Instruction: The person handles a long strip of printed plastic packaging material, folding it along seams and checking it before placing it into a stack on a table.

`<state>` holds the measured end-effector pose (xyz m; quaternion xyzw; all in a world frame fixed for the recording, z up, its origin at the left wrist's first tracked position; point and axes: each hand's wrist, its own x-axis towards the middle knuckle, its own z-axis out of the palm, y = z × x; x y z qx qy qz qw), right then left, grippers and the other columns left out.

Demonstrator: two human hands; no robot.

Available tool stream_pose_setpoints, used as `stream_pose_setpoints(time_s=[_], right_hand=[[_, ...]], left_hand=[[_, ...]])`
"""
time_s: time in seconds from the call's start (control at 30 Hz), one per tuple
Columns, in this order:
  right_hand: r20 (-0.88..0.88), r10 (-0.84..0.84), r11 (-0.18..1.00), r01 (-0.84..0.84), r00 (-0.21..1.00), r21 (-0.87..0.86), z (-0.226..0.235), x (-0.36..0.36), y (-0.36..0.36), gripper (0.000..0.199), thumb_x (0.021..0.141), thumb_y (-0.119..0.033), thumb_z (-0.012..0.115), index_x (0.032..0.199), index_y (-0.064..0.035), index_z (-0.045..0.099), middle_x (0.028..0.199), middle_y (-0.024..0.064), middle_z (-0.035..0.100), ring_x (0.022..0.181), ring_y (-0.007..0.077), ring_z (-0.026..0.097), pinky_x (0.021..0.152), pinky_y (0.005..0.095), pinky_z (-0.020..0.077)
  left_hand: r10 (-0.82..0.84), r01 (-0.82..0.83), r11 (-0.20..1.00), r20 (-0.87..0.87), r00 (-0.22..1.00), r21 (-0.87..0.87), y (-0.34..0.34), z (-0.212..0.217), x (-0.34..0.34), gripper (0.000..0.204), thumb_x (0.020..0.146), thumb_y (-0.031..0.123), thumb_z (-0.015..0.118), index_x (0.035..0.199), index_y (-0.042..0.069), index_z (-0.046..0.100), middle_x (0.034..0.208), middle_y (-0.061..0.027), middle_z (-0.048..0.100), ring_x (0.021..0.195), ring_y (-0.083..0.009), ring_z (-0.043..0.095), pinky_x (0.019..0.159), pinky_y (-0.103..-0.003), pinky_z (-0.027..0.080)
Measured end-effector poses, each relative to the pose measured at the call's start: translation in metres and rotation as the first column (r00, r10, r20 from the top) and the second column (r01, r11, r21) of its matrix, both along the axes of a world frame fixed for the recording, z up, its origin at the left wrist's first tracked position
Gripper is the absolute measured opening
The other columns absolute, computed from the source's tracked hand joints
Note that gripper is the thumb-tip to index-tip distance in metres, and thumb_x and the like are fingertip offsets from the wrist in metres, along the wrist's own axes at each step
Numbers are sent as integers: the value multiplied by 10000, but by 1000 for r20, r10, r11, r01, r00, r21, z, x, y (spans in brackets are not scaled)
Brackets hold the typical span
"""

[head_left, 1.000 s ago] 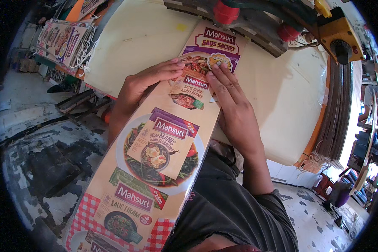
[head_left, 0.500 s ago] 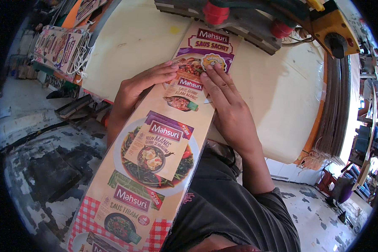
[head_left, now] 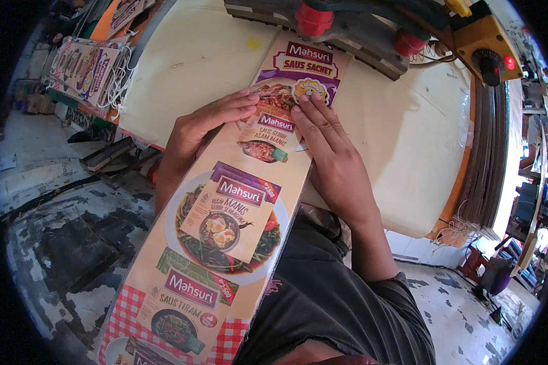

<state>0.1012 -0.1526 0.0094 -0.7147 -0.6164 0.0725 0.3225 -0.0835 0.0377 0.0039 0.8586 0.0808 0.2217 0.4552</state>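
A long printed display sheet [head_left: 274, 185], glossy like plastic film, runs slantwise from the lower left to the machine. Pictures of food packets, a plate of greens and red checks cover it. Its far end meets the dark bar [head_left: 347, 45] of what looks like a heat sealer; I cannot tell whether it is clamped. My left hand [head_left: 204, 121] rests at the sheet's left edge, fingers stretched out, thumb hidden. Flat on the upper part, near the right edge, lies my right hand [head_left: 335, 152], its fingers extended. The sheet's near end passes over my lap, beyond the lower picture edge.
Beneath the far part is a cream tabletop [head_left: 402, 146]. A yellow control box [head_left: 484, 45] with a black knob and a lit red lamp hangs at the upper right. Finished-looking printed sheets [head_left: 85, 70] with white cords lie left. Dark flat boards [head_left: 484, 146] stand along the right edge.
A red lamp on the yellow box is lit now and was dark before. Both hands and the sheet stay practically in place.
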Motion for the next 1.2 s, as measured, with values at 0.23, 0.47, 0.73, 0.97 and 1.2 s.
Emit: stream_pose_setpoints(time_s=[0.23,0.47,0.73,0.97,1.2], right_hand=[[-13,2,1000,-2,1000,3,1,0,0,605,822,83,622,1416,-14,567,1491,183,547,1450,363,452,1203,481,372],[-1,46,999,-46,999,-24,-1,2,-1,644,787,39,617,1425,35,531,1536,213,482,1480,371,403,1226,496,338],[-12,5,1000,-5,1000,-13,2,0,0,619,819,58,655,1425,-22,561,1496,179,543,1448,365,453,1201,482,376],[-18,9,1000,-9,1000,-11,3,0,0,614,822,58,650,1424,-25,562,1499,176,541,1452,364,448,1202,488,373],[-22,9,1000,-10,1000,-5,2,0,0,618,817,65,644,1423,-22,562,1506,180,534,1457,365,440,1207,488,364]], left_hand=[[-3,3,999,1,1000,45,3,-2,-1,471,803,42,782,1257,-35,684,1326,-184,683,1345,-307,587,1139,-418,458],[7,-8,999,20,1000,38,2,-2,0,434,822,39,768,1244,-26,693,1312,-176,693,1335,-313,595,1134,-420,461],[5,-6,999,24,1000,41,3,-3,0,444,818,47,777,1249,-21,694,1310,-177,694,1332,-315,597,1130,-421,466],[20,-20,1000,0,1000,19,2,-3,0,464,803,60,797,1248,-21,695,1315,-173,691,1342,-311,589,1128,-421,470],[9,-9,998,4,1000,64,3,-1,0,453,807,55,791,1243,-24,695,1301,-172,698,1329,-308,601,1123,-419,474]])
